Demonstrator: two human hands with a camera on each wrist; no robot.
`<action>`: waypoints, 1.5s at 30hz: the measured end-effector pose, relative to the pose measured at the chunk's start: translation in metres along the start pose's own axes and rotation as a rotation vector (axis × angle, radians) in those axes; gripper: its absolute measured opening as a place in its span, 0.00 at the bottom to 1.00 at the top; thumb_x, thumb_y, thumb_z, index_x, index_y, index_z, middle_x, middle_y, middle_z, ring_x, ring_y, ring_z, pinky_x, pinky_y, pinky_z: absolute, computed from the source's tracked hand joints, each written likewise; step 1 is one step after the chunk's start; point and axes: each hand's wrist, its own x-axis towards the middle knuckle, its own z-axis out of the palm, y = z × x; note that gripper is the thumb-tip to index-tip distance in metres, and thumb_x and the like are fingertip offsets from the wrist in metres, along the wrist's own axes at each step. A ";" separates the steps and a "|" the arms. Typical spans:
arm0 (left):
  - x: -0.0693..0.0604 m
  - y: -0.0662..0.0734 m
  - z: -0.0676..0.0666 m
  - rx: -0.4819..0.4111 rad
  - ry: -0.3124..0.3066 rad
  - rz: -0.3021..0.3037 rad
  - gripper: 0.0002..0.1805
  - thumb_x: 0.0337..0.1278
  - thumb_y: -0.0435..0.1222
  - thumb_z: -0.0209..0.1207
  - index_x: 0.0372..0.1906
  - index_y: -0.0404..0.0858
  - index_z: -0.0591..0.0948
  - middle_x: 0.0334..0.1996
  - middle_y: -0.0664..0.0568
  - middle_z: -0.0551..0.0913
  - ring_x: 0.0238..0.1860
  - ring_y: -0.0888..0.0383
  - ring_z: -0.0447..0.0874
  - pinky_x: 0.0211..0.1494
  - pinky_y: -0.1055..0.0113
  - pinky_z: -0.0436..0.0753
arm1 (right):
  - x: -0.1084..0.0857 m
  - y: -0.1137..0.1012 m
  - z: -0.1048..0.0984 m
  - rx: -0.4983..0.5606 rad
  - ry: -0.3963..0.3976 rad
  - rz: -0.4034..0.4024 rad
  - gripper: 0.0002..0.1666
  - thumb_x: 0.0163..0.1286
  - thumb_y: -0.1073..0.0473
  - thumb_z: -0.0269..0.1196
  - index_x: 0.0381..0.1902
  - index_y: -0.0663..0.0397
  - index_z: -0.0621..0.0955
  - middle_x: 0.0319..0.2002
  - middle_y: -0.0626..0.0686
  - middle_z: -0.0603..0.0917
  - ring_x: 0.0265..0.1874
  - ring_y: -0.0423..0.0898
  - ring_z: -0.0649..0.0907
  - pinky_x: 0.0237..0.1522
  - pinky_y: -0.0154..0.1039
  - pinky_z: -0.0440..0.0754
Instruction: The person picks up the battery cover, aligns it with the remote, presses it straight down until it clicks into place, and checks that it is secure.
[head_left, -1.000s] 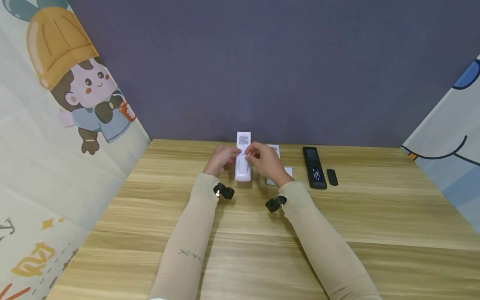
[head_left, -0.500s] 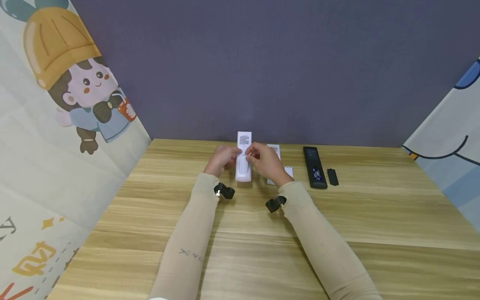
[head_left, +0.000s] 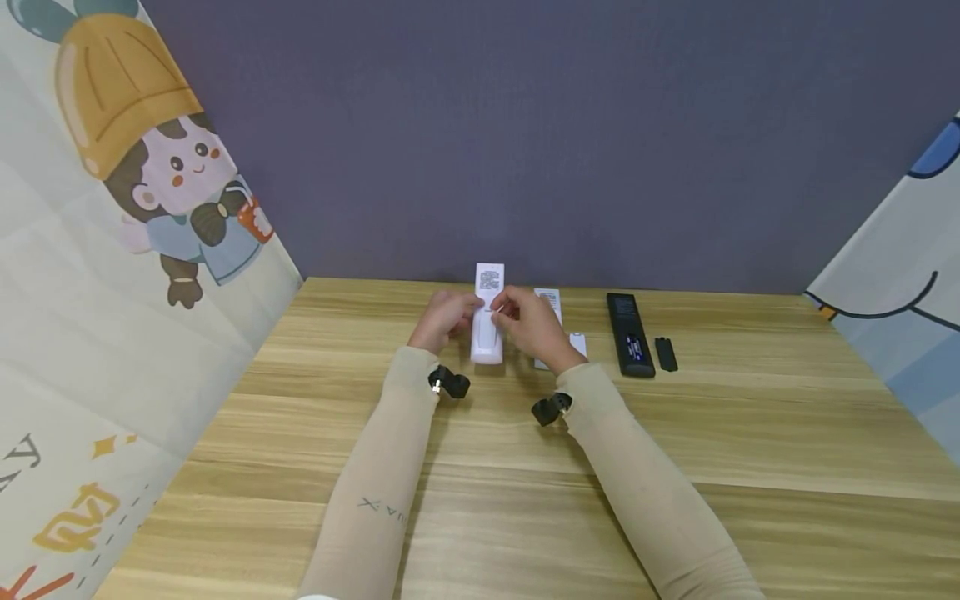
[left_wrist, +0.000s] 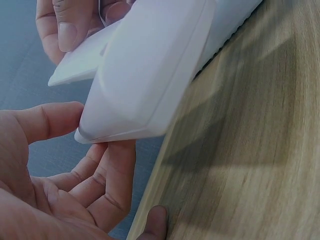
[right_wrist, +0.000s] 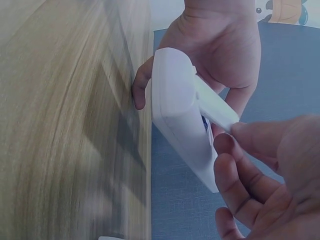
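A white remote control [head_left: 490, 282] is held back side up at the far part of the table, its printed label showing. My left hand [head_left: 442, 320] grips it from the left, thumb on one side and fingers beneath in the left wrist view. My right hand [head_left: 536, 327] pinches the free end of the white battery cover [right_wrist: 217, 109] between thumb and forefinger. That cover is tilted up from the remote's back, its other end against the remote. Through the gap a small dark-blue patch shows in the right wrist view; most of the compartment is hidden.
Right of the hands lie a second white remote [head_left: 550, 295], partly hidden by the right hand, and a small white cover [head_left: 577, 342]. Farther right are a black remote [head_left: 628, 333] with its compartment uncovered and a black cover [head_left: 666, 354]. A dark panel [head_left: 480, 150] stands behind the table.
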 end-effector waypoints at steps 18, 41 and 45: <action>-0.013 -0.005 -0.012 0.024 -0.035 0.013 0.16 0.62 0.36 0.62 0.50 0.29 0.84 0.42 0.38 0.89 0.29 0.57 0.85 0.36 0.66 0.75 | -0.018 -0.019 0.014 -0.061 0.006 0.050 0.08 0.71 0.61 0.66 0.47 0.54 0.83 0.37 0.56 0.88 0.34 0.49 0.84 0.38 0.41 0.80; 0.013 0.002 0.005 -0.004 0.046 0.021 0.18 0.63 0.34 0.61 0.54 0.27 0.83 0.45 0.34 0.88 0.28 0.57 0.87 0.39 0.65 0.76 | 0.012 0.011 -0.002 -0.058 -0.053 0.012 0.09 0.71 0.59 0.67 0.47 0.53 0.83 0.34 0.54 0.86 0.32 0.48 0.82 0.35 0.40 0.77; 0.016 0.003 0.007 -0.004 0.055 0.022 0.19 0.63 0.34 0.62 0.55 0.27 0.83 0.43 0.35 0.89 0.28 0.57 0.87 0.38 0.65 0.76 | 0.015 0.014 -0.004 -0.057 -0.065 0.004 0.09 0.71 0.59 0.67 0.48 0.53 0.83 0.36 0.54 0.86 0.33 0.48 0.83 0.36 0.40 0.78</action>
